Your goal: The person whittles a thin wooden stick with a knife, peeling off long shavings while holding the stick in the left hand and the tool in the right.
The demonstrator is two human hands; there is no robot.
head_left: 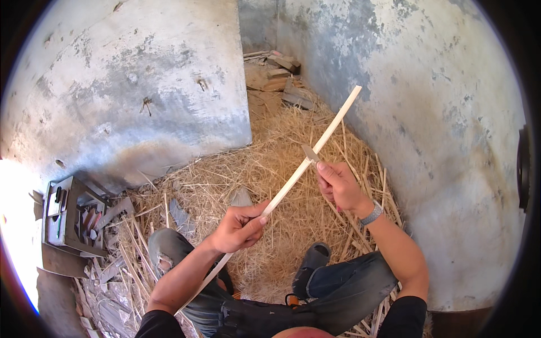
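Observation:
A long pale wooden strip (293, 179) slants across the middle, its far end up and to the right. My left hand (239, 228) is closed around its lower part, and the strip's near end passes under my left forearm. My right hand (340, 185), with a watch (371, 213) on the wrist, is closed on the handle of a small knife. The handle is mostly hidden in the fist. The knife's short blade (309, 153) lies against the strip, crossing it above its middle.
Straw-like shavings (253, 152) cover the floor. Left stands a small wooden stool (70, 219) with tools on and inside it. Scrap boards (282, 70) lie in the far corner. Worn walls (141, 73) close in on both sides. My bent legs (349, 284) frame the near floor.

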